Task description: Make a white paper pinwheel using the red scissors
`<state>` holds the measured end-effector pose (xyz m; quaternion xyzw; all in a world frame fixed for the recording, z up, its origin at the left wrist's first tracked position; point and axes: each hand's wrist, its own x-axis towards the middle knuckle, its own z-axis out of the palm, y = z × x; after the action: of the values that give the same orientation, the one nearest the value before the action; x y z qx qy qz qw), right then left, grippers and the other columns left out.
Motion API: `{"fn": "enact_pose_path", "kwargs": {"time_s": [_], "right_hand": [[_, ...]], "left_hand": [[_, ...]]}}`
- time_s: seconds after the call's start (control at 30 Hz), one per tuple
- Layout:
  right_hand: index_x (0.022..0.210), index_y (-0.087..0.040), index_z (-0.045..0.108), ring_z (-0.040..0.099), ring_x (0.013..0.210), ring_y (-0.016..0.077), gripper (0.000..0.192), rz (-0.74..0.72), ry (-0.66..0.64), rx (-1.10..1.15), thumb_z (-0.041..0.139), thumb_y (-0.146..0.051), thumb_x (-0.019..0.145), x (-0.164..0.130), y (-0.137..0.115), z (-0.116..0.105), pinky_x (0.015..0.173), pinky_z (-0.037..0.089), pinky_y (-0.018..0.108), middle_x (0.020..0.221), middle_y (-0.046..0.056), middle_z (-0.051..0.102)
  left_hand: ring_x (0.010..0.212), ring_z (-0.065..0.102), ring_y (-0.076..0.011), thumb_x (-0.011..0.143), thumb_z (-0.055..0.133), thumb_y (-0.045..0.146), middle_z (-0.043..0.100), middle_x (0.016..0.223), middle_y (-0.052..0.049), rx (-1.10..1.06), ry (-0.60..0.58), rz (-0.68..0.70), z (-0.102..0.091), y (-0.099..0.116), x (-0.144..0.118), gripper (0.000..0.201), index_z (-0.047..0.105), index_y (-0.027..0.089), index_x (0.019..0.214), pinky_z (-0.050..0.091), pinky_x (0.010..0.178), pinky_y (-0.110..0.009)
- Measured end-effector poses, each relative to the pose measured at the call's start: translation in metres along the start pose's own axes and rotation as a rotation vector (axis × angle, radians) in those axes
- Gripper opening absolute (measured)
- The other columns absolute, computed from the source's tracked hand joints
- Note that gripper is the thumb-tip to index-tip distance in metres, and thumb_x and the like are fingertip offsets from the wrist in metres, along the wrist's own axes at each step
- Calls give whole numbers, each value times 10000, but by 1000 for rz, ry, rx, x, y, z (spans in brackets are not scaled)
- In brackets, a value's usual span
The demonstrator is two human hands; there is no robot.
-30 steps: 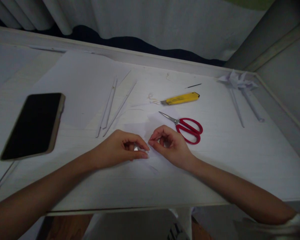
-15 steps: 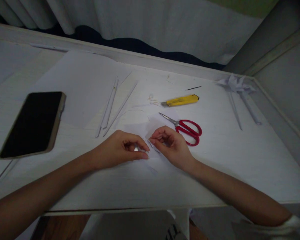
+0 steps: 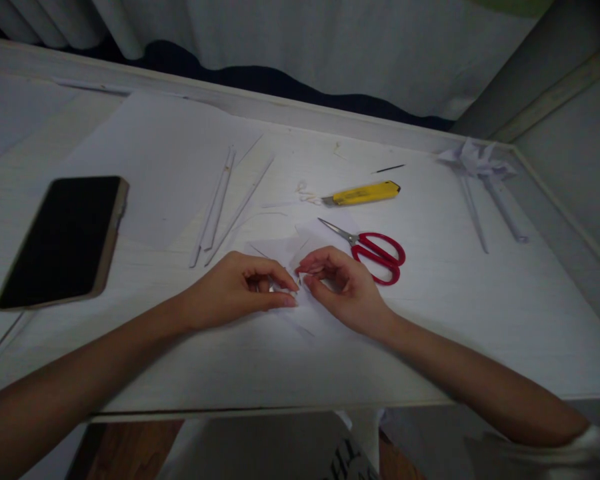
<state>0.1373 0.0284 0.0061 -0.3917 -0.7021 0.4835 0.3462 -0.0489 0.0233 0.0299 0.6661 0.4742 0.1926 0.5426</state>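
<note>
Over the middle of the white table, my left hand (image 3: 243, 287) and my right hand (image 3: 347, 293) are nearly fingertip to fingertip. A small piece of white paper (image 3: 301, 279) shows between the right thumb and forefinger. Its left edge meets the fingertips of my left hand, whose thumb and forefinger are curled into a pinch. Most of the paper is hidden by fingers. Flat paper scraps (image 3: 325, 230) lie under and behind the hands. Scissors with red handles (image 3: 380, 253) rest just beyond my right hand, blades pointing left.
A yellow utility knife (image 3: 365, 193) lies behind the scissors, near a thin black stick (image 3: 389, 169). Rolled paper sticks (image 3: 220, 200) and a large paper sheet (image 3: 150, 153) are at left, beside a dark tablet or phone (image 3: 63, 243). A paper pinwheel-like shape (image 3: 477, 160) stands at right.
The small paper has turned between my fingertips and shows a wider white face. My right fingers have shifted slightly. The whole view has moved a little.
</note>
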Motion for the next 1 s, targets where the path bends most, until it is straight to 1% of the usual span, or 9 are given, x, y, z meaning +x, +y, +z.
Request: {"fn": "enact_pose_path", "kwargs": {"time_s": [0.2, 0.3, 0.4, 0.53, 0.83, 1.0], "right_hand": [[872, -190, 508, 574, 725, 101, 174, 9, 56, 59, 534, -103, 723, 1, 2, 1, 659, 491, 231, 811, 11, 577], [875, -191, 502, 582, 709, 105, 179, 44, 77, 79, 555, -125, 717, 2, 3, 1, 643, 494, 237, 777, 10, 589], [863, -193, 493, 592, 708, 112, 178, 73, 103, 65, 571, -149, 710, 2, 3, 0, 605, 489, 236, 769, 11, 605], [858, -191, 497, 600, 714, 113, 176, 73, 84, 12, 572, -147, 705, 2, 2, 0, 569, 477, 222, 771, 12, 618], [868, -190, 498, 591, 729, 117, 171, 35, 56, 5, 568, -164, 715, 0, 3, -1, 576, 469, 231, 794, 16, 614], [869, -193, 503, 585, 749, 115, 158, 13, 37, -11, 556, -157, 724, 0, 2, -1, 582, 464, 227, 819, 13, 606]], "left_hand": [[415, 366, -45, 642, 644, 309, 464, 457, 50, 14, 19, 13, 0, -1, -1, 210, 648, 152, 781, 267, 382, -137], [428, 384, -46, 636, 650, 306, 499, 489, 36, 19, 21, -2, 0, 1, -1, 214, 648, 146, 778, 287, 394, -136], [428, 397, -47, 634, 651, 295, 498, 489, 36, 8, 5, 10, -1, 2, -1, 202, 647, 144, 768, 298, 393, -133], [428, 414, -46, 634, 653, 282, 509, 497, 36, -2, -17, 3, -1, 3, -1, 192, 646, 147, 770, 316, 399, -130], [427, 407, -49, 624, 663, 301, 501, 496, 38, 20, 12, -31, 0, 2, 1, 202, 648, 156, 764, 307, 396, -136], [426, 396, -44, 635, 656, 316, 490, 500, 44, 17, 24, -4, 0, -3, 1, 202, 644, 168, 772, 294, 388, -133]]}}
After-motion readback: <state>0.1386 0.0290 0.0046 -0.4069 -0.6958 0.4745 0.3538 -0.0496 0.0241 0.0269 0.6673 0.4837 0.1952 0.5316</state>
